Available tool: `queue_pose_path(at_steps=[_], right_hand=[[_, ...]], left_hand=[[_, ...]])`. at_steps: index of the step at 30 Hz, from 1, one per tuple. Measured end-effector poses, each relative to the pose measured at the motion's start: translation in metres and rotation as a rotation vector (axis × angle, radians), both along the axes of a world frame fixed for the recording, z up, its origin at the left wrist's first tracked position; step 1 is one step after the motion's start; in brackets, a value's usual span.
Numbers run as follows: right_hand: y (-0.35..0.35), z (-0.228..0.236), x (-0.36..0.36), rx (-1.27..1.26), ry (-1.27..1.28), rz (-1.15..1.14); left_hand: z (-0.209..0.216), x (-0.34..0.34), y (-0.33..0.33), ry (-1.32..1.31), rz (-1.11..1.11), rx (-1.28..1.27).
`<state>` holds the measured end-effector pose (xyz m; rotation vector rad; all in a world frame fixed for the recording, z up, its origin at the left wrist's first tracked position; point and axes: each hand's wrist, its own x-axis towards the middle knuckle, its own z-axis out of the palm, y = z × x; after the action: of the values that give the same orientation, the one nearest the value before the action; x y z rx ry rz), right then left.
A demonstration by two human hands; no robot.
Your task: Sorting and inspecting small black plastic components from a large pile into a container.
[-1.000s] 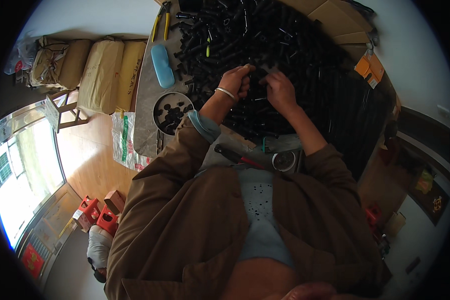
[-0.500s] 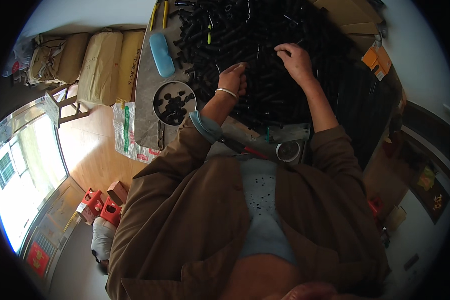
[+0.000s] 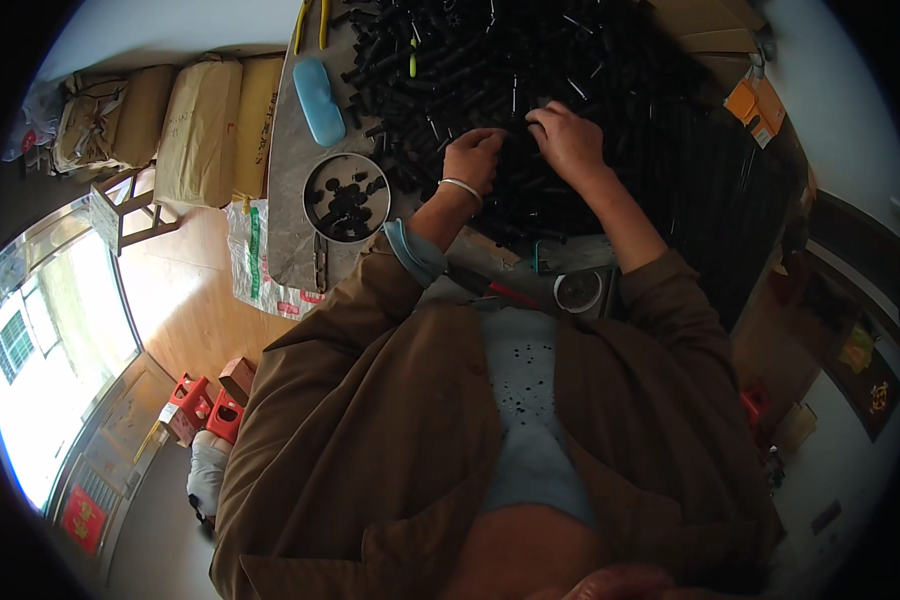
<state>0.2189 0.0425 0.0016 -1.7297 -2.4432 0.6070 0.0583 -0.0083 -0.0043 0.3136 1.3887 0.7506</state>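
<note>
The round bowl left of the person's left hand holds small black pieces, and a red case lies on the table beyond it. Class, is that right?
Not quite: the case is light blue, not red, as the head view shows. The round bowl does hold small black pieces, left of the left hand.

The one camera sat on my head and looked steeply down my chest to the table ahead. Its fisheye bent every edge toward the rim. My hands seemed fairly close, though small; no second view was shown.

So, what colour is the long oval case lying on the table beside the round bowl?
Light blue; the oval case shows best in the head view.
</note>
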Motion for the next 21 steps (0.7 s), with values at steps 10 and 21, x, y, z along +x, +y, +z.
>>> queue_pose_path(at_steps=[10, 21], right_hand=[[-0.002, 0.012, -0.010, -0.085, -0.024, -0.060], [0.011, 0.008, 0.064, 0.093, 0.011, -0.422]], left_hand=[[-0.005, -0.014, 0.003, -0.312, 0.047, -0.108], [-0.003, -0.013, 0.011, -0.557, -0.045, -0.221]])
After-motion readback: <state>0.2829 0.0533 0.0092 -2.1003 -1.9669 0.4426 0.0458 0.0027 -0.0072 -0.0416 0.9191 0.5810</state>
